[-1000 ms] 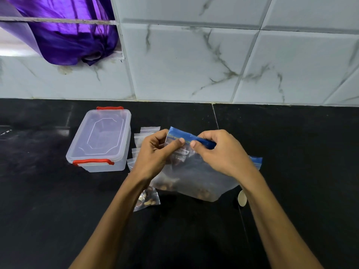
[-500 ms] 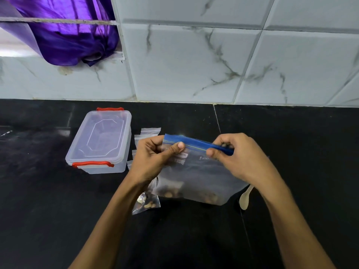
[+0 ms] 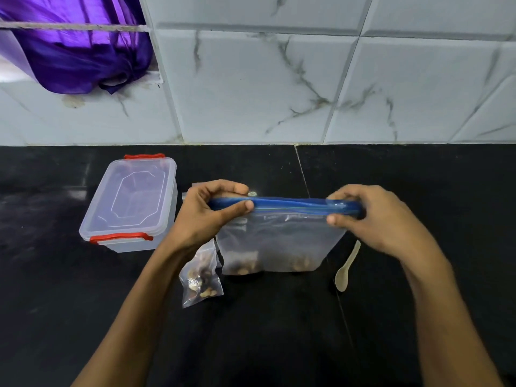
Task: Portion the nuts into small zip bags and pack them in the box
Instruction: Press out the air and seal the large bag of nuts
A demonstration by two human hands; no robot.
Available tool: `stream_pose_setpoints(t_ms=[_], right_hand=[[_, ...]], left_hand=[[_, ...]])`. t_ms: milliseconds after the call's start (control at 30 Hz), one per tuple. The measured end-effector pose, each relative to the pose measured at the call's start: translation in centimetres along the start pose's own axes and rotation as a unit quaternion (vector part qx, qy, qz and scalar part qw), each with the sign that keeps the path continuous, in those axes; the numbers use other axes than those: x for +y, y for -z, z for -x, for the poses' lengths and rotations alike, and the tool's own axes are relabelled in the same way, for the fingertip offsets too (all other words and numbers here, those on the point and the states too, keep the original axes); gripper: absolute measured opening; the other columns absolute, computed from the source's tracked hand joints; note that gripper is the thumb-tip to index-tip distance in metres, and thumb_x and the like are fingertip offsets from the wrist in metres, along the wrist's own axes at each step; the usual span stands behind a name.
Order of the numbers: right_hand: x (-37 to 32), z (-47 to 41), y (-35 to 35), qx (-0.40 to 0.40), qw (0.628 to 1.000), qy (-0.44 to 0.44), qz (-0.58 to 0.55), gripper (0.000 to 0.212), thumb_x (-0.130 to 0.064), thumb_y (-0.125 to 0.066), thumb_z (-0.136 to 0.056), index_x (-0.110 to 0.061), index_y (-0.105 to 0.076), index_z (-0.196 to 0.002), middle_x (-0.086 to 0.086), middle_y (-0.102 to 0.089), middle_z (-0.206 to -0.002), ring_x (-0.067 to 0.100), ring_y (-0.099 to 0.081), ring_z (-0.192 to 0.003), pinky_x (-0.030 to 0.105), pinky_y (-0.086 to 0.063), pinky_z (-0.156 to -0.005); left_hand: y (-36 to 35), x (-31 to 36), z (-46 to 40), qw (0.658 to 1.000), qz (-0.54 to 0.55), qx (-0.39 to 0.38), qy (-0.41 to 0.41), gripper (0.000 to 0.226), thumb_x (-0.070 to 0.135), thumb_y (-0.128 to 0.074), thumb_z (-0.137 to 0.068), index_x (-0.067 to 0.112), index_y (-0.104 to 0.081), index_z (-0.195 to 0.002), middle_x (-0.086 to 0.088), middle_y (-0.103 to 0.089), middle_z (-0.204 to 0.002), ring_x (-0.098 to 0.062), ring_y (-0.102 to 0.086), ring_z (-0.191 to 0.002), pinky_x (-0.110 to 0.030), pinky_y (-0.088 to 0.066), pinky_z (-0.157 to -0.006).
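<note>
A single head-worn, wide-angle view is given, aimed forward and down from close above the desk's [image 3: 418, 191] near edge. The far edge, where the tiled wall [image 3: 251, 93] rises, is faced squarely. No second view is supplied for overlap.

A black stone counter [image 3: 418, 191] meets a wall of pale, grey-veined marble-look tiles [image 3: 251, 88], straight beyond the grip. The counter's polished surface carries a thin seam [image 3: 303, 174] running from the wall toward the grip. Up and to the left of the grip, a bundle of shiny purple cloth [image 3: 72, 57] hangs over a ledge [image 3: 150, 76] in a wall opening, crossed by a grey horizontal bar [image 3: 83, 27]. Soft, even light leaves dull reflections on the counter's left side.
</note>
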State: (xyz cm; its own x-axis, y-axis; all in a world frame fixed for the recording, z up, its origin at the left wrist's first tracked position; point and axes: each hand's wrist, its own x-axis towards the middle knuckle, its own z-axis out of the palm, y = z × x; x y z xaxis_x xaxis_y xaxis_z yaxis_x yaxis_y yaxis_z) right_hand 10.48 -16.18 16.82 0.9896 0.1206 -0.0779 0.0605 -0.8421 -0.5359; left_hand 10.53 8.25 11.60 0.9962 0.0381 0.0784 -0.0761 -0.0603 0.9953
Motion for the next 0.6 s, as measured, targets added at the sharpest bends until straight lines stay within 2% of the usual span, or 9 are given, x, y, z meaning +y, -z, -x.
stream_pose_setpoints(t_ms=[133, 167, 233, 267, 333, 400, 433, 500, 600], right_hand=[[2.7, -0.8, -0.9, 0.019, 0.970, -0.020, -0.243, 0.018, -0.014, -0.074, -0.076, -0.026, -0.065, -0.086, -0.007, -0.069, -0.086, 0.004, -0.062, -0.078, 0.013, -0.049, -0.066], [2.9, -0.8, -1.4, 0.029, 0.958, -0.013, -0.285, 0.018, -0.014, -0.073, -0.075, -0.025, -0.066, -0.087, -0.007, -0.070, -0.084, 0.004, -0.064, -0.077, 0.012, -0.051, -0.066], [3.1, -0.7, -2.2, 0.049, 0.941, 0.008, -0.335, 0.016, -0.014, -0.073, -0.074, -0.022, -0.066, -0.087, -0.008, -0.071, -0.082, 0.001, -0.066, -0.076, 0.011, -0.052, -0.068], [3.2, -0.8, -2.6, 0.061, 0.937, 0.020, -0.343, 0.015, -0.014, -0.073, -0.073, -0.021, -0.066, -0.085, -0.008, -0.070, -0.080, 0.000, -0.066, -0.075, 0.011, -0.052, -0.068], [3.2, -1.0, -3.1, 0.081, 0.937, 0.041, -0.338, 0.015, -0.008, -0.073, -0.075, -0.020, -0.065, -0.080, -0.008, -0.069, -0.078, 0.000, -0.066, -0.074, 0.013, -0.053, -0.069], [3.0, -1.1, -3.6, 0.091, 0.937, 0.063, -0.330, 0.019, -0.004, -0.073, -0.076, -0.021, -0.064, -0.077, -0.007, -0.067, -0.077, 0.003, -0.065, -0.073, 0.015, -0.053, -0.069], [2.9, -1.1, -3.8, 0.093, 0.937, 0.069, -0.329, 0.019, -0.004, -0.073, -0.075, -0.021, -0.064, -0.077, -0.006, -0.068, -0.078, 0.004, -0.066, -0.075, 0.015, -0.053, -0.070], [2.9, -1.1, -3.9, 0.094, 0.932, 0.075, -0.343, 0.018, -0.011, -0.075, -0.071, -0.021, -0.065, -0.082, -0.005, -0.069, -0.084, 0.006, -0.067, -0.080, 0.017, -0.054, -0.073], [3.4, -0.8, -3.9, 0.097, 0.919, 0.072, -0.375, 0.028, -0.024, -0.071, -0.066, -0.019, -0.066, -0.093, -0.005, -0.071, -0.092, 0.005, -0.068, -0.086, 0.016, -0.054, -0.076]], left_hand=[[0.5, -0.4, -0.1, 0.999, -0.026, 0.012, 0.033, 0.025, 0.019, -0.077, -0.061, 0.018, -0.069, -0.084, 0.011, -0.071, -0.088, 0.002, -0.067, -0.086, -0.012, -0.053, -0.069], [0.6, 0.0, -0.1, 0.997, -0.064, 0.010, 0.030, 0.026, 0.020, -0.079, -0.063, 0.019, -0.069, -0.087, 0.012, -0.071, -0.088, 0.000, -0.067, -0.087, -0.014, -0.054, -0.073], [0.6, 0.9, 0.0, 0.981, -0.194, 0.009, -0.004, 0.031, 0.025, -0.081, -0.070, 0.025, -0.066, -0.096, 0.014, -0.068, -0.099, -0.003, -0.065, -0.095, -0.025, -0.052, -0.092], [0.4, 1.5, 0.1, 0.961, -0.275, 0.014, -0.037, 0.036, 0.032, -0.080, -0.071, 0.031, -0.063, -0.102, 0.016, -0.065, -0.107, -0.003, -0.060, -0.105, -0.035, -0.044, -0.104], [-0.9, 2.7, 0.3, 0.908, -0.408, -0.009, -0.095, 0.050, 0.048, -0.075, -0.070, 0.038, -0.058, -0.115, 0.017, -0.056, -0.123, -0.006, -0.043, -0.130, -0.053, -0.012, -0.117], [-3.2, 3.4, 0.3, 0.869, -0.475, -0.086, -0.109, 0.055, 0.054, -0.068, -0.075, 0.036, -0.053, -0.125, 0.014, -0.051, -0.134, -0.004, -0.029, -0.139, -0.051, 0.011, -0.114], [-4.5, 3.4, 0.0, 0.856, -0.490, -0.120, -0.112, 0.050, 0.054, -0.064, -0.079, 0.035, -0.054, -0.124, 0.013, -0.054, -0.132, -0.005, -0.032, -0.137, -0.050, 0.014, -0.113], [-6.2, 3.3, -0.5, 0.848, -0.492, -0.153, -0.127, 0.027, 0.045, -0.057, -0.089, 0.031, -0.061, -0.112, 0.011, -0.064, -0.108, -0.009, -0.052, -0.118, -0.049, 0.013, -0.114], [-6.5, 2.7, -1.3, 0.873, -0.442, -0.159, -0.133, 0.008, 0.036, -0.055, -0.092, 0.034, -0.063, -0.090, 0.014, -0.059, -0.076, -0.007, -0.058, -0.086, -0.046, 0.005, -0.117]])
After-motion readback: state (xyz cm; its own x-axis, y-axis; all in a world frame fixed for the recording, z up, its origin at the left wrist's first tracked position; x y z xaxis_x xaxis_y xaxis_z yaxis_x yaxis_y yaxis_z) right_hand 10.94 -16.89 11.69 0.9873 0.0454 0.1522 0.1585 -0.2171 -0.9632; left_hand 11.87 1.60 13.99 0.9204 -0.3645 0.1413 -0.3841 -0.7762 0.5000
